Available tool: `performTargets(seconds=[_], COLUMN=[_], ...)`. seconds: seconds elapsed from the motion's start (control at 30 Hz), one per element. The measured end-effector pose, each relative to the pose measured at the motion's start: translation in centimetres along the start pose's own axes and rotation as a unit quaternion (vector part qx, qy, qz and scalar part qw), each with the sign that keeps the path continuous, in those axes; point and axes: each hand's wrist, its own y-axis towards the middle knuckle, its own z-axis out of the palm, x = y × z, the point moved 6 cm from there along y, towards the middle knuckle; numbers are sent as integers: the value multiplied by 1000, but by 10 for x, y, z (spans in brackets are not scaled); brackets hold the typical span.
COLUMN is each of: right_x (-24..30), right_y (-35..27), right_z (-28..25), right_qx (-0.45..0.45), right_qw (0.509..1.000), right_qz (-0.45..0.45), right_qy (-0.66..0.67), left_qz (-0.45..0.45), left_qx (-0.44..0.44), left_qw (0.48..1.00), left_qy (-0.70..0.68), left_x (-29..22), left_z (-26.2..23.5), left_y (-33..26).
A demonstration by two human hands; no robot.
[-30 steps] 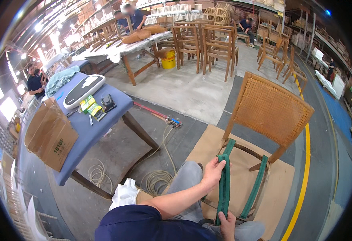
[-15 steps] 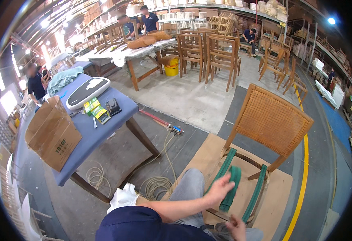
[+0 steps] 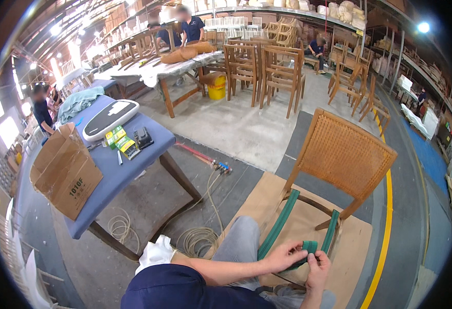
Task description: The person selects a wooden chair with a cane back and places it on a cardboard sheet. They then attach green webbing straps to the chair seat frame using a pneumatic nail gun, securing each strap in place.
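A wooden chair with a woven cane back (image 3: 345, 153) stands in front of me, its seat frame open in the middle. One green webbing strap (image 3: 282, 219) runs along the left side of the seat, and another strap (image 3: 330, 232) lies along the right. Over the front of the seat, my left hand (image 3: 283, 257) pinches a loose band of green webbing (image 3: 310, 246) by its left side. My right hand (image 3: 317, 272) grips the same band from the right, thumb up against it. Part of the band is hidden behind my fingers.
Brown cardboard (image 3: 357, 252) lies beneath the chair. To my left, a blue-covered table (image 3: 151, 147) carries a cardboard box (image 3: 69, 172), small green-yellow boxes (image 3: 124, 144) and a grey board-shaped pad (image 3: 110, 121). A coiled hose (image 3: 197, 241) rests on the floor. People work farther back.
My left hand has come down toward me with the green webbing. My right hand has risen and now meets it, both hands closed on the band.
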Motion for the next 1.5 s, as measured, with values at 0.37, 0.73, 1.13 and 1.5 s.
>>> performTargets(seconds=[0.37,0.73,1.13,1.5], right_x=[15,19,33,47], right_y=[6,11,11,44], right_z=[15,30,26,14], right_qx=[-15,-24,-60,-60], right_qw=[998,999,973,929], right_qz=[-37,-23,-133,-177], right_qy=[-47,-41,-180,-319], left_qz=[-83,-142,-123,27], left_qx=[27,-29,2,-47], left_qw=[988,967,964,996], left_qy=[-132,-212,-237,67], left_x=[-2,4,-4,-15], left_z=[2,-10,-8,-8], left_y=[14,22,30,57])
